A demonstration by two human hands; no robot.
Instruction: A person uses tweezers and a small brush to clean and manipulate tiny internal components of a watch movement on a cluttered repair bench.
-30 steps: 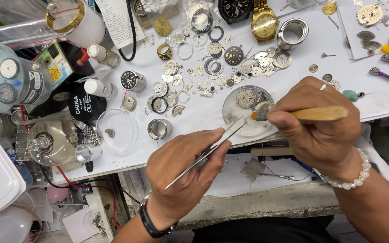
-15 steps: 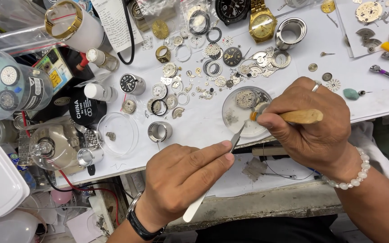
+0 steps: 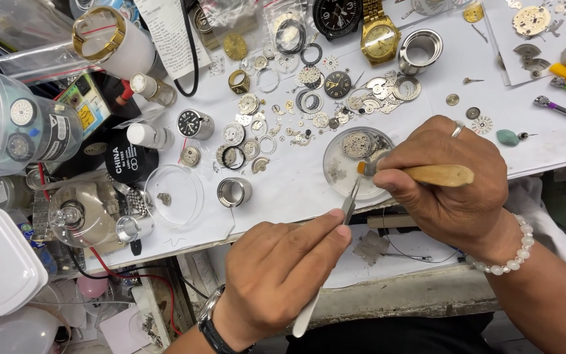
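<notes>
Your right hand (image 3: 450, 180) grips a wooden-handled brush (image 3: 427, 174) lying crosswise over the round clear glass dish (image 3: 355, 164) on the white table (image 3: 283, 190), while your left hand (image 3: 283, 275) pinches steel tweezers (image 3: 347, 213) angled up into it from below.

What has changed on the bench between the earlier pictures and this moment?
The left hand turned the tweezers from a flat slant to steeply upright, tips at the glass dish. The right hand kept the wooden-handled brush over the dish. The parts around did not move.
</notes>
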